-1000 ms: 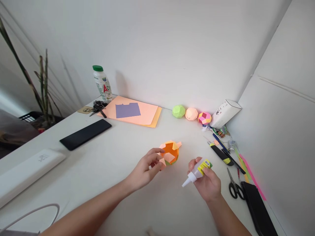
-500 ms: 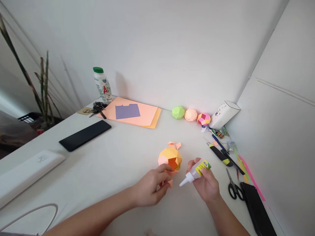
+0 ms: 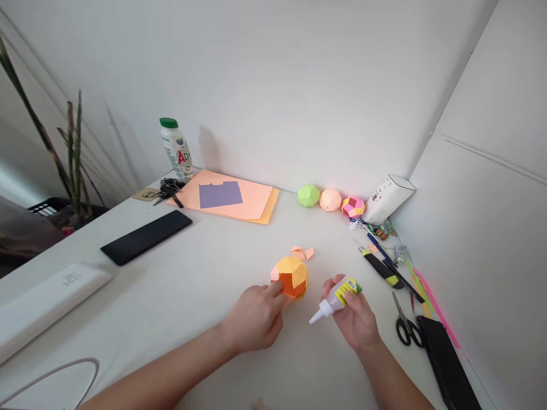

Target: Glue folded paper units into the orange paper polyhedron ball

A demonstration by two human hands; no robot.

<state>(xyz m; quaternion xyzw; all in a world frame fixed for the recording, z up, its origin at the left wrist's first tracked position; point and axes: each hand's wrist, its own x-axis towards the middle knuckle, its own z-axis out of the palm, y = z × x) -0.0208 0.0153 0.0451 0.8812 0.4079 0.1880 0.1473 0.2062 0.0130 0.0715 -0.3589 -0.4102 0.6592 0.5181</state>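
Note:
A faceted orange and pink paper ball [image 3: 291, 265] rests in front of me, with an opening in its near side. My left hand [image 3: 258, 319] grips the ball at the rim of this opening; the fingers are bent and their tips partly hidden. To the right of the ball, my right hand [image 3: 354, 313] is wrapped round a glue bottle [image 3: 339, 295] with a yellow label. Its white nozzle points down and left, apart from the ball. Just behind the ball lie several small pink paper pieces [image 3: 308, 254].
Paper balls in green [image 3: 308, 195], peach [image 3: 330, 200] and pink-yellow [image 3: 352, 206] line the wall. Scissors [image 3: 407, 326], a utility knife [image 3: 382, 269] and a black phone [image 3: 447, 361] lie right. Coloured sheets [image 3: 260, 199], a white bottle [image 3: 177, 151] and a black slab [image 3: 147, 236] are left.
The ball has turned and shifted slightly left, its opening now facing me more. My left fingers have moved up to the opening's rim. My right hand has barely moved with the glue bottle.

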